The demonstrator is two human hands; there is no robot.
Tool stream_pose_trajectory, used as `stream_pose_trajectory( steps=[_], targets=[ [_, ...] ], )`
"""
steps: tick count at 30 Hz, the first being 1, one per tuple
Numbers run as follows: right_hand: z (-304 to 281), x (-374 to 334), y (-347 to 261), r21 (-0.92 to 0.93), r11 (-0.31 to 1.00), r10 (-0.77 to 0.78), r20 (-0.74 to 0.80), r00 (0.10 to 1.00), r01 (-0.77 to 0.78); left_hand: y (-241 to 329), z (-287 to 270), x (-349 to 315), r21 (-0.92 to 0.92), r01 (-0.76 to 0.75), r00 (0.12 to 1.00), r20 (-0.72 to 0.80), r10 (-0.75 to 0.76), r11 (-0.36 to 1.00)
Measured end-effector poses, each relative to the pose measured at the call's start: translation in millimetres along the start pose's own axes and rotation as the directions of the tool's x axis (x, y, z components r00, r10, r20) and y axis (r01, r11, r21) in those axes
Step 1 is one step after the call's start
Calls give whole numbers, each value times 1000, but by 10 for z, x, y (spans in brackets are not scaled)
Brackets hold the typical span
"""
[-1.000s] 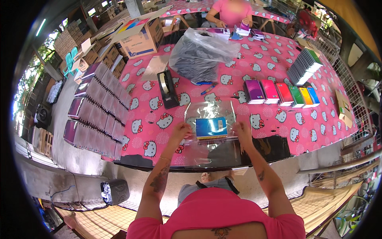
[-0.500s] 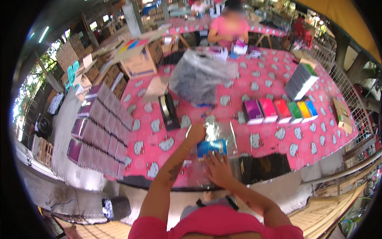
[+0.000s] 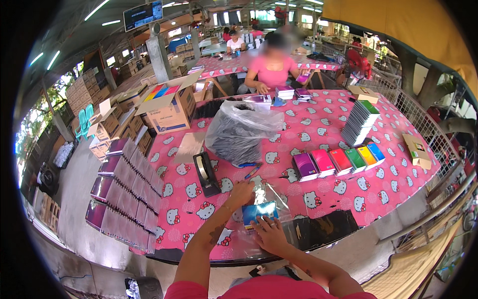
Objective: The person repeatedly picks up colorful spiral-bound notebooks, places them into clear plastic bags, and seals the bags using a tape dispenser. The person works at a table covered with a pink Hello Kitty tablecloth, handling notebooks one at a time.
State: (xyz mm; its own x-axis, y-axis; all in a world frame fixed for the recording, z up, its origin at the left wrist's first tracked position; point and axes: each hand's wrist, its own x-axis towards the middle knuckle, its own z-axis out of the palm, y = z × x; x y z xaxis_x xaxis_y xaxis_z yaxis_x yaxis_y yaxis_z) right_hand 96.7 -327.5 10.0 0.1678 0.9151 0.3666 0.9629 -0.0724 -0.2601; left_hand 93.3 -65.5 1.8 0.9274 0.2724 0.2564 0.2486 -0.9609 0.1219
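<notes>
A blue notebook (image 3: 260,213) lies near the front edge of the table, on or inside a sheet of clear plastic (image 3: 275,194). My right hand (image 3: 271,235) rests flat on the notebook's lower part, fingers spread. Just beyond the notebook's upper left corner, my left hand (image 3: 241,193) is closed, its fingers pinching the edge of the plastic. A black tape dispenser (image 3: 206,174) stands left of my left hand. Pens (image 3: 253,170) lie a little beyond it.
Stacks of spiral notebooks (image 3: 124,199) stand at left. Coloured notebook piles (image 3: 341,162) and a tall stack (image 3: 359,122) are at right. A large plastic bag (image 3: 236,132) and cardboard box (image 3: 169,109) sit farther back. Across the table, a person in pink (image 3: 273,70) handles purple notebooks.
My view has tilted upward, showing more of the room. Both hands keep nearly the same places around the notebook. The person opposite has spread their hands apart, one holding something purple.
</notes>
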Motion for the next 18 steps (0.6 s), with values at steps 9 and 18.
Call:
stream_pose_trajectory(
  steps=[9, 18],
  targets=[
    [26, -43, 31, 1, 1000, -27, -29, 999, 27, 67, 14, -41, -144, 47, 996, -73, -58, 989],
    [-5, 4, 127, -14, 998, -54, -31, 998, 53, 286, -330, -61, -300, 82, 995, 73, -62, 950]
  ],
)
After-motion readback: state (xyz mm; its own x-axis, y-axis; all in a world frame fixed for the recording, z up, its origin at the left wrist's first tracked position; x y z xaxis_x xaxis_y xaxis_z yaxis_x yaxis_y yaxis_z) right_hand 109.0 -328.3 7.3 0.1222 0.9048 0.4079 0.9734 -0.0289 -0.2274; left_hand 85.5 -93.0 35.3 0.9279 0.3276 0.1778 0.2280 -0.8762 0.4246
